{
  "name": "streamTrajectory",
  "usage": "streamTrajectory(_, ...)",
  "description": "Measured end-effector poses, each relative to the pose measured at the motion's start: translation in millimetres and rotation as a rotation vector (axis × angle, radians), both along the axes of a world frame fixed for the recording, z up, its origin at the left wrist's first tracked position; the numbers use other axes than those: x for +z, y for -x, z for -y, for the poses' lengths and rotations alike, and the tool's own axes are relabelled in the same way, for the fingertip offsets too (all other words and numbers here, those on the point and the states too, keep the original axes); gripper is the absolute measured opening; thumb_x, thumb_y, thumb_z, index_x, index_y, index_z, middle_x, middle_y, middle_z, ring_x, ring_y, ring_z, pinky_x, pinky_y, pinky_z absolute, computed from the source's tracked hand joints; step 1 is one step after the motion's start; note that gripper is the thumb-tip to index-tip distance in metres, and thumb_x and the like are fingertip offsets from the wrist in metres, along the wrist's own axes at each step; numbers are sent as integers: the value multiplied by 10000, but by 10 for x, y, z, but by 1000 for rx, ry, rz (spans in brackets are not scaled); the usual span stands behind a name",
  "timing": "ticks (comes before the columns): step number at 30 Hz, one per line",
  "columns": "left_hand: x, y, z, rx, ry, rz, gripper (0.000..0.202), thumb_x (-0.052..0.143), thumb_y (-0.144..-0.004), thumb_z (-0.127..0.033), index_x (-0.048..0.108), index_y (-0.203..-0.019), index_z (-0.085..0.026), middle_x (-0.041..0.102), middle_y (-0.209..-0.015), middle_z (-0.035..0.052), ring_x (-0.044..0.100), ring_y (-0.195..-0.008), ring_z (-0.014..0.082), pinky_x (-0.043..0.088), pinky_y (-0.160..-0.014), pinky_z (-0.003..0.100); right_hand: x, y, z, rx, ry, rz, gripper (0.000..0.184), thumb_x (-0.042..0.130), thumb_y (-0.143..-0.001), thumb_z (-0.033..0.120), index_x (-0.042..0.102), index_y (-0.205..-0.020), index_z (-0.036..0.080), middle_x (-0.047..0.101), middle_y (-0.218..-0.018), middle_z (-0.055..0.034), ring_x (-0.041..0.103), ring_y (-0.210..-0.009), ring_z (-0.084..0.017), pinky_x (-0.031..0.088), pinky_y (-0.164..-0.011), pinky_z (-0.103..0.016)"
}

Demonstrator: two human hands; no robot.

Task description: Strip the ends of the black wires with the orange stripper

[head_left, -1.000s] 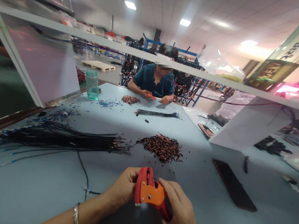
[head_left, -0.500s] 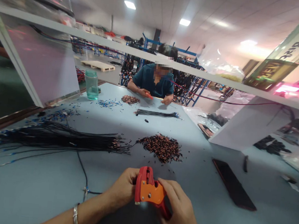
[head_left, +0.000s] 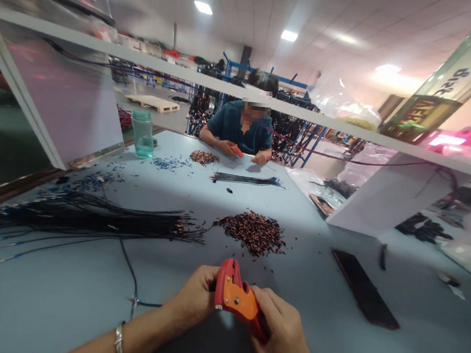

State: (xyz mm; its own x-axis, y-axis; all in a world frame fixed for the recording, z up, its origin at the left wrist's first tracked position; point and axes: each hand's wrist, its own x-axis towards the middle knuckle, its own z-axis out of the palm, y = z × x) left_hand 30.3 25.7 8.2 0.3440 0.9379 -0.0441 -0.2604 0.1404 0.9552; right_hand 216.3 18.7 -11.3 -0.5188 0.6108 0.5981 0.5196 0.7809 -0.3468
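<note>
A red and orange hand tool (head_left: 234,297) is held low at the table's near edge. My right hand (head_left: 284,339) is wrapped round its handles. My left hand (head_left: 194,294) is closed against the tool's head on the left side; what its fingers pinch there is hidden. A thin black wire (head_left: 132,277) runs from the left hand's side up toward the wire bundle. Just beyond the tool lies a heap of small copper-coloured terminals (head_left: 254,232). A long bundle of black wires with blue tips (head_left: 77,218) stretches to the left.
A dark flat phone-like slab (head_left: 364,289) lies to the right. Across the table a person in a dark teal shirt (head_left: 242,127) works with another wire bundle (head_left: 246,179) and terminal heap (head_left: 204,157). A green bottle (head_left: 143,133) stands far left. White frame bars (head_left: 178,74) cross overhead.
The tool has tilted slightly to the right and my right hand has closed a little more round its handles. Nothing else on the table has moved.
</note>
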Motion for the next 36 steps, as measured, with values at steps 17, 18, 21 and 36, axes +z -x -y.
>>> streamTrajectory(17, -34, 25, -33, 6, -12, 28, 463, 785, -569, -561, 724, -705, -122, 701, -685, 64, 607, -671, 202, 482, -696, 303, 21, 21, -48, 10, 112, 47, 321, 459, -713, 91, 551, -1002, 195, 697, -772, -58, 653, -601, -187, 492, -544, -249)
streamTrajectory(18, -37, 24, -35, 14, -27, 17, 425, 782, -595, -533, 724, -696, -125, 704, -685, 61, 606, -667, 196, 481, -695, 295, 23, 20, -49, 8, 116, 46, 323, 461, -707, 90, 552, -998, 196, 698, -766, -56, 652, -601, -186, 490, -545, -247)
streamTrajectory(21, -62, 24, -47, 37, -58, -25, 336, 792, -622, -458, 724, -680, -134, 705, -679, 48, 601, -661, 185, 476, -694, 278, 27, 19, -49, 8, 135, 46, 336, 466, -690, 82, 555, -992, 200, 703, -768, -52, 652, -602, -186, 490, -551, -244)
streamTrajectory(36, -78, 83, -104, 145, -109, -191, 287, 700, -707, -407, 709, -758, -125, 683, -698, 21, 562, -661, 172, 443, -667, 249, 35, 13, -108, -69, 87, 24, 348, 515, -742, 160, 545, -1089, 169, 665, -867, -99, 650, -737, -240, 533, -637, -318)
